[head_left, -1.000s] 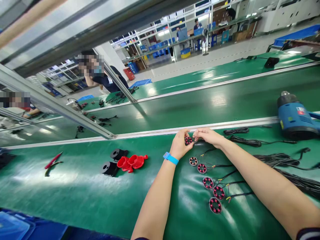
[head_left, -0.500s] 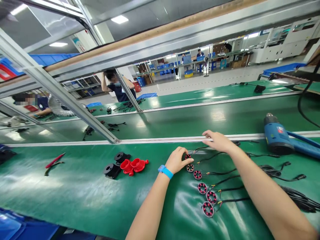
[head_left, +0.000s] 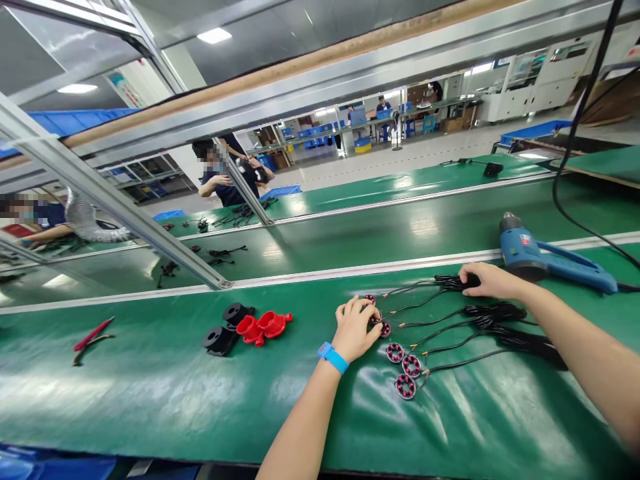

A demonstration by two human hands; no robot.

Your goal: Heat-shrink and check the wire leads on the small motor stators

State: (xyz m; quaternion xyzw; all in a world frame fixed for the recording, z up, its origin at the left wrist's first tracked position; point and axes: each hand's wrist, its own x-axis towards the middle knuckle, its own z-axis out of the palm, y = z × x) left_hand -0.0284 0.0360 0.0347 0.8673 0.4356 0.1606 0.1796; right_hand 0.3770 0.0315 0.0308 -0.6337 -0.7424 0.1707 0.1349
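A row of small round motor stators with red and black windings, such as this motor stator [head_left: 395,353], lies on the green bench, each with wires leading right to black cables. My left hand [head_left: 356,325], with a blue band at the wrist, curls its fingers and thumb around one stator near the top of the row; the fingers partly hide it. To the right, my right hand [head_left: 487,280] grips a coiled black cable [head_left: 450,283] at its right end. More cable bundles [head_left: 500,313] lie below that hand, some of them behind the forearm.
A blue heat gun [head_left: 525,250] rests against the metal rail right of my right hand. Red plastic housings [head_left: 273,324] and black cylindrical parts [head_left: 220,340] stand left of my left hand. Red-handled pliers [head_left: 93,335] lie farther left. A slanted metal post [head_left: 165,233] rises behind; co-workers are beyond.
My right hand has moved right from above the rail and closed on the black cable. My left hand has shifted slightly down the row, onto another stator. The view has turned a little.
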